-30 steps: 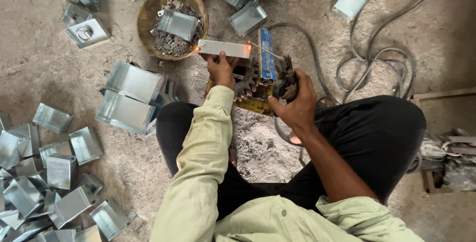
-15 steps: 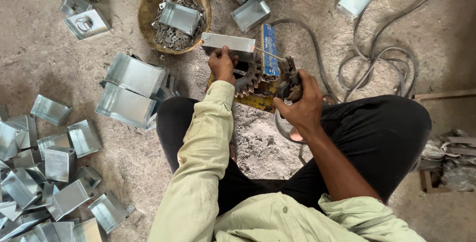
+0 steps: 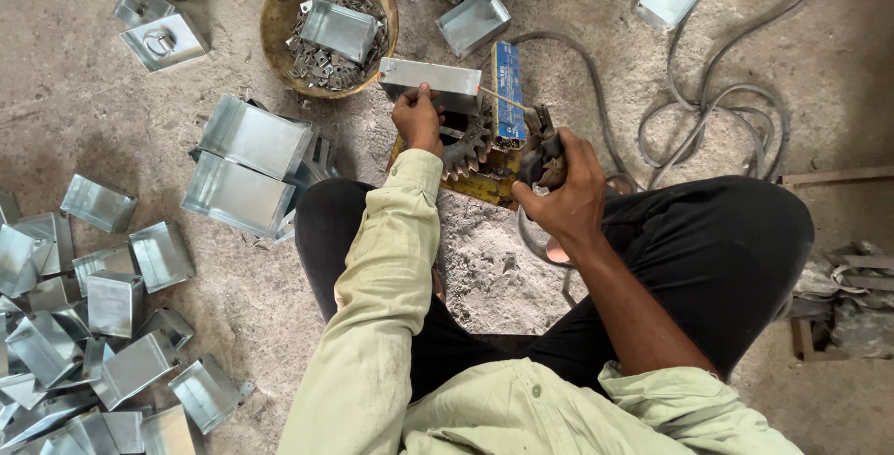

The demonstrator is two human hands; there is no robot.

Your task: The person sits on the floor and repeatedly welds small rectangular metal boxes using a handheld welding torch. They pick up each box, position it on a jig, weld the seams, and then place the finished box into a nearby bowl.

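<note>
while the person sits on the gritty floor (image 3: 74,110) with knees drawn up, the work lies just ahead of both hands. out to the left of the left hand, a loose heap of folded sheet-metal boxes (image 3: 84,343) spreads widely, and two bigger boxes (image 3: 247,166) are stacked nearer the left knee. beyond the right hand, grey cables (image 3: 717,110) loop across the ground. ahead and left of the left hand sits a round bowl (image 3: 279,17) of small metal scraps, within easy reach, it seems. the left hand (image 3: 417,120) is closed on the near edge of a metal box (image 3: 430,82), holding it level against a blue block (image 3: 507,92), probably to steady it. the right hand (image 3: 563,199) is clenched around a dark electrode holder (image 3: 545,152), whose thin rod (image 3: 503,98) points at the box's right end. under both, a toothed gear (image 3: 466,148) rests on a yellow plate (image 3: 480,190).
</note>
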